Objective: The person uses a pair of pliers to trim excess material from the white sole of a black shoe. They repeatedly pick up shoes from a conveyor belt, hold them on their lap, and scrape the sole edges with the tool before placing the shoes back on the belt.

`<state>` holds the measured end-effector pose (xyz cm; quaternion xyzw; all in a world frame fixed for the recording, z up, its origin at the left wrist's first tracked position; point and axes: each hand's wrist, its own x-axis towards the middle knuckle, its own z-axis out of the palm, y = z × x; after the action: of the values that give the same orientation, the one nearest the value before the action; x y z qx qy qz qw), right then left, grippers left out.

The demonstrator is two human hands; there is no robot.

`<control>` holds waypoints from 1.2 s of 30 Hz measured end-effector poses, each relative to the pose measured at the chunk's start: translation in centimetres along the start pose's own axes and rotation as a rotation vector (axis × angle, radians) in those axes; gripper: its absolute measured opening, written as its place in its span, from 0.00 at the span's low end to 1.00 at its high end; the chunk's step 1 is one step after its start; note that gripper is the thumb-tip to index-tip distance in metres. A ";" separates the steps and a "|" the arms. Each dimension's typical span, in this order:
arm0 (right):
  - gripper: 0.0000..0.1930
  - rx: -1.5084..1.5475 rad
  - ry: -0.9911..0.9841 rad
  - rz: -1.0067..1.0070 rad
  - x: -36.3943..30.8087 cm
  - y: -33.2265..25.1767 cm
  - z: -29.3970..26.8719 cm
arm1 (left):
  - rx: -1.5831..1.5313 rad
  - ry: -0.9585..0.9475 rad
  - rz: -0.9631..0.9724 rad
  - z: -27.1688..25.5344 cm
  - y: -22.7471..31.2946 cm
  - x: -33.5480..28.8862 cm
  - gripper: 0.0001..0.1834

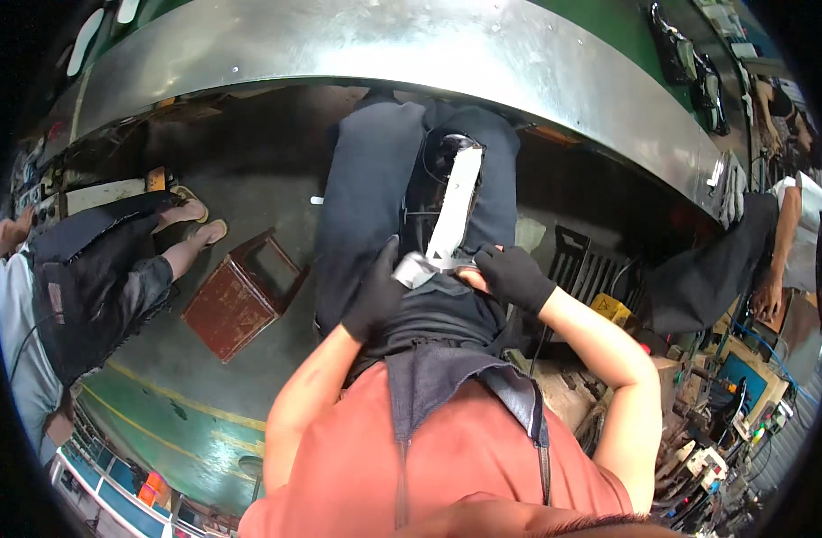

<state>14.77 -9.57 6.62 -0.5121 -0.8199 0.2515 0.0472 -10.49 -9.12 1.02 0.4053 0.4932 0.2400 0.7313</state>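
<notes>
Now we see one long pale gray part (454, 215) at frame center, resting on our lap. Our left hand (378, 296) and right hand (511, 276), two black gloves, both grasp its lower end.

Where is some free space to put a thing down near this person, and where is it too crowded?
Bare floor lies between the small red-brown stool and the seated person's dark trousers, and under the curved metal bench edge. The lap is taken: both gloved hands, left and right, hold a long white and black part. The right side is crowded with boxes, cables and devices.
</notes>
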 end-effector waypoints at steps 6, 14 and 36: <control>0.23 0.108 -0.136 0.062 -0.2 0.3 -1.2 | 0.072 0.058 0.173 1.3 -1.7 3.1 0.20; 0.27 0.158 -0.484 0.146 0.3 -2.1 -10.5 | 0.024 0.026 0.144 2.7 1.9 3.4 0.21; 0.22 0.357 0.044 -0.298 2.2 -6.1 -6.2 | 0.062 -0.210 0.276 1.6 2.1 1.5 0.30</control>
<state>10.81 -7.52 14.45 -0.3741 -0.8278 0.3716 0.1914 -8.33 -7.42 2.27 0.5145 0.3609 0.2791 0.7261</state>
